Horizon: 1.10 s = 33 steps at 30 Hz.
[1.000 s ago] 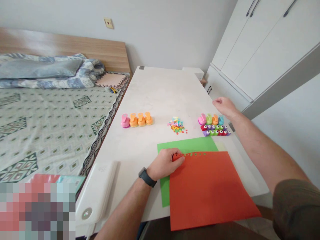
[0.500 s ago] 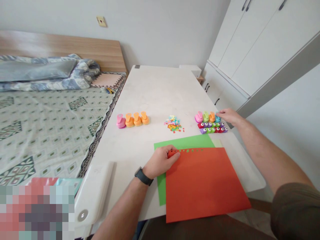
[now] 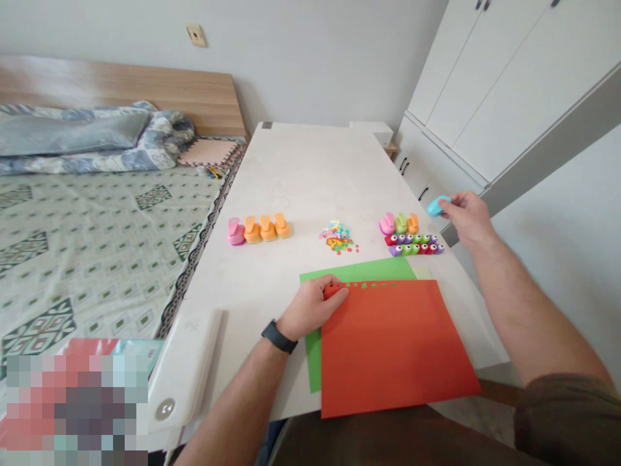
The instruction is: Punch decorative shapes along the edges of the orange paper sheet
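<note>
My left hand (image 3: 315, 303) pinches the upper left corner of a red sheet of paper (image 3: 392, 349), thumb on top. A row of small punched holes runs along that sheet's top edge. Beneath it lies a green sheet (image 3: 361, 270), mostly covered. Raised past the table's right side, my right hand (image 3: 466, 213) grips a light blue craft punch (image 3: 438, 206) between thumb and fingers. Just left of that hand stand pink, green and orange craft punches (image 3: 400, 223), with two rows of small coloured punches (image 3: 415, 245) in front of them.
A heap of punched paper shapes (image 3: 338, 236) lies mid-table. Further left stands a row of pink and orange punches (image 3: 259, 229). A white laminator-like device (image 3: 187, 366) sits at the table's near left. Beside the table is a bed (image 3: 97, 226); white cabinets (image 3: 460, 84) rise at right.
My right hand has lifted the light blue punch out of the back row, moving up and to the right. The left hand stays on the red sheet's corner.
</note>
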{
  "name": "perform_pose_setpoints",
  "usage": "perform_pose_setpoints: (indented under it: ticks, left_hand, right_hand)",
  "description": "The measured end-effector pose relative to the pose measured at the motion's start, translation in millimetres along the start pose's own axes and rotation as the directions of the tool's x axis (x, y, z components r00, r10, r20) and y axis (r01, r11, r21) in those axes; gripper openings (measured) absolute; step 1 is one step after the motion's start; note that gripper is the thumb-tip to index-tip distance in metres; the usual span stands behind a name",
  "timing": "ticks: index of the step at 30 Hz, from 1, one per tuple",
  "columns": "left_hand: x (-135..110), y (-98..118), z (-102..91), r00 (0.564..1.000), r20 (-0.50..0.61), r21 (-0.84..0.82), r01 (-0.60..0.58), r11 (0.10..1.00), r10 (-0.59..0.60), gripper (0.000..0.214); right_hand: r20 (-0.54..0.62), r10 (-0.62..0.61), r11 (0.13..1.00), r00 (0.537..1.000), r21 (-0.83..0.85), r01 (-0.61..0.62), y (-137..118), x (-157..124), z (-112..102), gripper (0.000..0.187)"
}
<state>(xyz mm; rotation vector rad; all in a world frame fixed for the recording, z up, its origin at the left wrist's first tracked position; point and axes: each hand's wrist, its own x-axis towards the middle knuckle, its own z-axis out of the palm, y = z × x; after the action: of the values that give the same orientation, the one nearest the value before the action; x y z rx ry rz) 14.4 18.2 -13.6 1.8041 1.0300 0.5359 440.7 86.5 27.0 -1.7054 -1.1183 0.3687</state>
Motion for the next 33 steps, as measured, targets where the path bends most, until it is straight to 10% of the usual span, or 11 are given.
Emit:
perform_pose_setpoints:
  ticks: [4,10,22,33]
  left_hand:
    - [0.2,0.5,-0.8,0.999,-0.039,0.001,0.017,1.000,-0.017,0.034]
    - [0.0,-2.3,-5.9,0.993,-0.119,-0.003,0.015,1.000,-0.015,0.033]
    - [1.2,-1.8,-8.3,0.968,-0.250,-0.030,0.030,0.999,-0.037,0.035]
    - [2.4,-3.9,-8.2,0.976,-0.210,-0.037,0.046,0.998,-0.053,0.035]
  right_hand:
    - [0.265,-0.019,0.947,0.964,0.314,-0.067,-35.8,-40.2,4.1,0.058]
    - [0.638,0.002,0.945,0.770,0.251,-0.211,-55.3,-94.5,21.0,0.053]
    - [0.743,-0.010,0.961,0.669,0.192,-0.199,-29.0,-105.3,38.9,0.054]
    - [0.683,-0.007,0.958,0.731,0.213,-0.190,-22.8,-100.5,44.9,0.056]
